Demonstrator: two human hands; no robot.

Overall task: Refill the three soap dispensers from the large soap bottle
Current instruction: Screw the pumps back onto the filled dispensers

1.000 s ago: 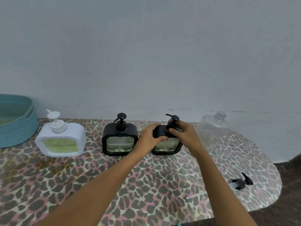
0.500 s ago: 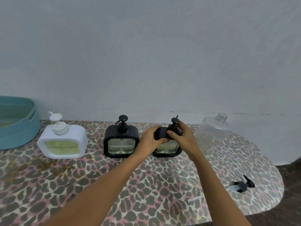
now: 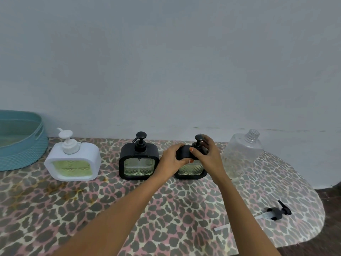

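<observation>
While 2 hands [image 3: 172,159] [image 3: 208,156] grip 1 of 3 dispensers [image 3: 191,170] [image 3: 139,163] [image 3: 72,163], 1 btl [image 3: 243,154] stands.

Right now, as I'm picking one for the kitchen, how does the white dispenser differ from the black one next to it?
The white dispenser has a white shell and pump; the middle black dispenser has a black shell and pump. The white dispenser's window looks opaque green; the black one's looks clearer and paler. Both stand upright, squarish with rounded corners, pumps fitted.
</observation>
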